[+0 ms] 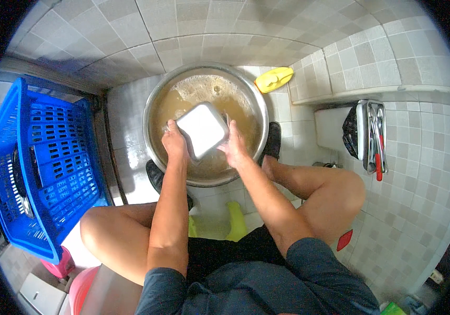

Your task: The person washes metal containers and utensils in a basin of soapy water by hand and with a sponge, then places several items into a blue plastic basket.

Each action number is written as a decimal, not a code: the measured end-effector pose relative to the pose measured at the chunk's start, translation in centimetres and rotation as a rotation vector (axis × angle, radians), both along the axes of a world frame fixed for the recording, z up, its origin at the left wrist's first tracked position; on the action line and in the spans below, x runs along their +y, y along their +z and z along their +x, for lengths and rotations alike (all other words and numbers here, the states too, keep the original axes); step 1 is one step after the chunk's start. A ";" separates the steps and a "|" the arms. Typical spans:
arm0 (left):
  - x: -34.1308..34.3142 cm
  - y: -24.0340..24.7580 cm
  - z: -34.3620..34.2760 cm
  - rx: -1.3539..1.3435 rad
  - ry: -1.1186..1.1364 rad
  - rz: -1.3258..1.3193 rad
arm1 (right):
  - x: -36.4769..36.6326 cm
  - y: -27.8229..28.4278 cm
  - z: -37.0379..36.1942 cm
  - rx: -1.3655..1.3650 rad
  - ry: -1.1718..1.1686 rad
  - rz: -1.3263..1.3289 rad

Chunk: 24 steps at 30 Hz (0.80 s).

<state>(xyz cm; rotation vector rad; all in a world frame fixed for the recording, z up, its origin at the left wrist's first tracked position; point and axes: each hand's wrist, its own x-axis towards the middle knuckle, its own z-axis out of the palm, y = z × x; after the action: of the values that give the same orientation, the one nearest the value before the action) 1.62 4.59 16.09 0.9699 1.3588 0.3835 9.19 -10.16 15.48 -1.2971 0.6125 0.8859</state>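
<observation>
A shallow rectangular tray (202, 130) with rounded corners, white and shiny, is tilted over a wide metal basin (260, 105). Its left edge is gripped by my left hand (174, 143), thumb along the rim. On the opposite edge, my right hand (234, 145) holds it with the fingers partly hidden behind. Cloudy brown water (175, 107) fills much of the basin, with foam (209, 86) gathered along the far side. Whether the tray's lower edge touches the water, I cannot tell.
A large blue plastic crate (59, 152) stands at left. Behind the basin's right rim lies a yellow bottle (274, 80). Further right, a metal tray (362, 134) of utensils sits beside a black plastic bag (350, 131). My black shoes (272, 139) flank the basin; tiled walls enclose the space.
</observation>
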 end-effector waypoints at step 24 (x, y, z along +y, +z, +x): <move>-4.0 -1.9 1.2 -0.552 -0.212 -0.509 | 0.5 4.1 -2.2 -1.426 1.088 -0.470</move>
<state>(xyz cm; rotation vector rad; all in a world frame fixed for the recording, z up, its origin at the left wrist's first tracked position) 2.77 0.54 14.16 0.5180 0.7798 0.1145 7.02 -9.63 19.55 -2.2916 -1.1795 0.3760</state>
